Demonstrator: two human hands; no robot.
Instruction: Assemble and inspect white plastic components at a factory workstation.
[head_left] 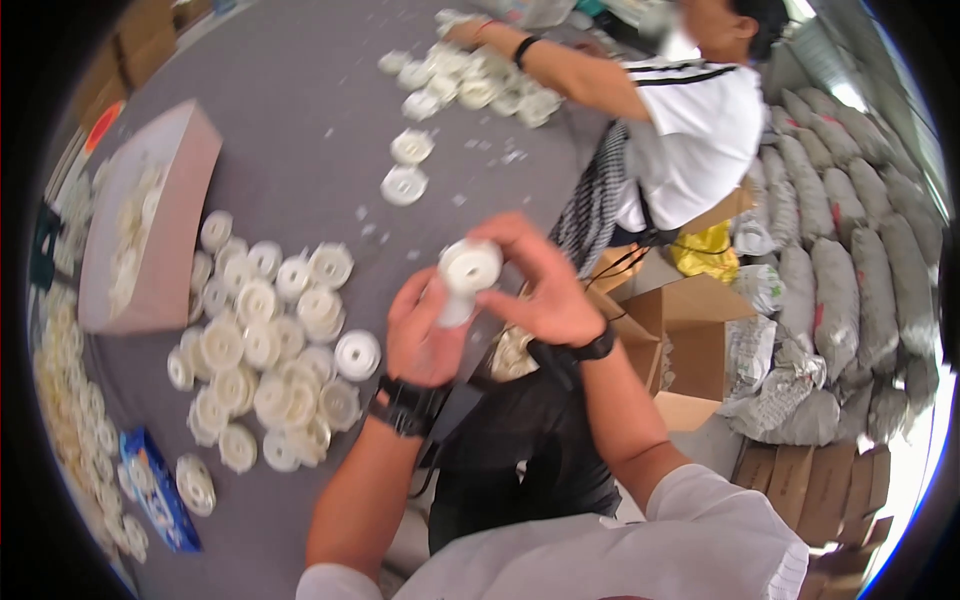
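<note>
Above the table's near edge, a white round plastic disc [470,266] with a hole in its middle is held between my two hands. My left hand [422,325] is closed on it from the left, and a paler translucent piece [457,309] shows just below the disc by those fingers. My right hand [541,290] pinches the disc's right edge with thumb and fingers. One loose white disc [357,355] lies just left of my left wrist. Beyond it a large heap of similar discs [262,340] covers the table's left part.
A pinkish-white box [185,220] with white parts stands at the left, and a blue packet [160,490] lies nearer. Across the grey table [290,130], a co-worker [690,130] reaches into another pile [470,75]. Open cardboard boxes [690,300] and stacked grey sacks [835,290] stand at the right.
</note>
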